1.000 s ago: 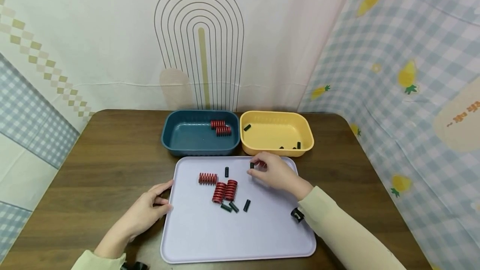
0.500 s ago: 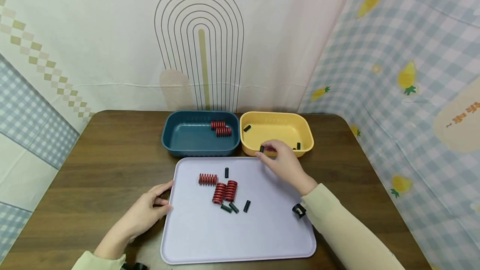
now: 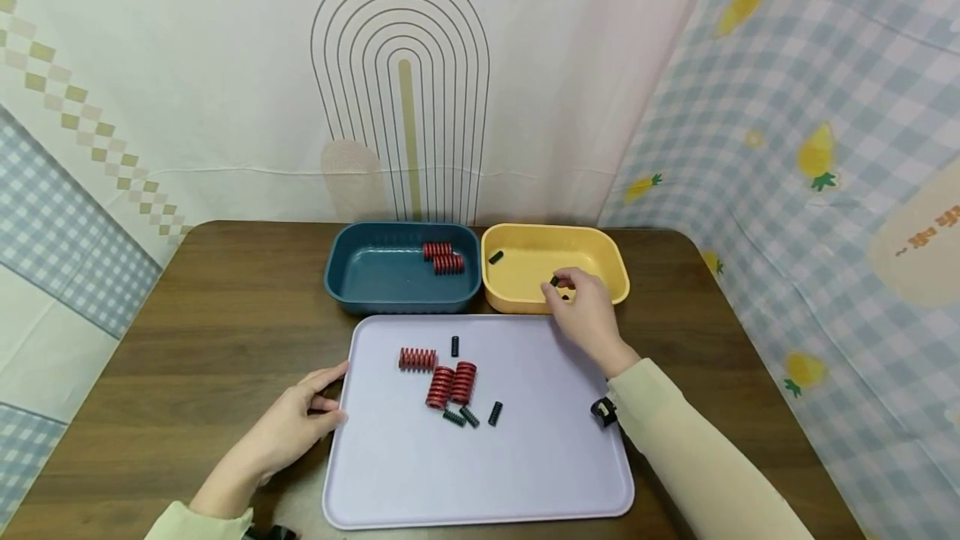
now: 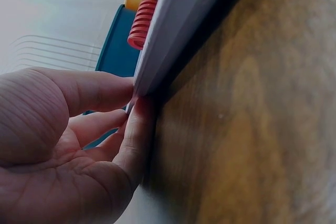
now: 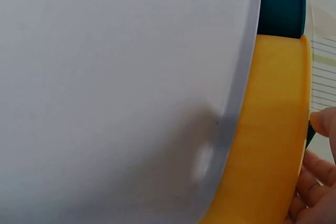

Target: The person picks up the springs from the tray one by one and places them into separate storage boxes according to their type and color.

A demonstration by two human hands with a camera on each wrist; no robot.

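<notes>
Evidently we had come upon the sorting partway. The small black spring (image 3: pixel 555 281) sat pinched between thumb and forefinger of the right hand (image 3: pixel 590 311), at the front part of the yellow bin (image 3: pixel 513 304), its height above the floor unclear to us. In that bin lay one loose black spring (image 3: pixel 496 257) near the left wall, and a dark bit (image 3: pixel 566 297) by the pinching fingers; the hand may have hidden more. Two red springs (image 3: pixel 448 264) lay in the blue bin (image 3: pixel 397 307). Left over on the lilac tray (image 3: pixel 480 473), we counted three red coils (image 3: pixel 417 359) and four slim dark springs (image 3: pixel 496 413), so we judged a good share undone. The left hand (image 3: pixel 292 427) touched the tray's left edge, thumb and forefinger apart. Beneath all, we noted a wooden table (image 3: pixel 225 307).
</notes>
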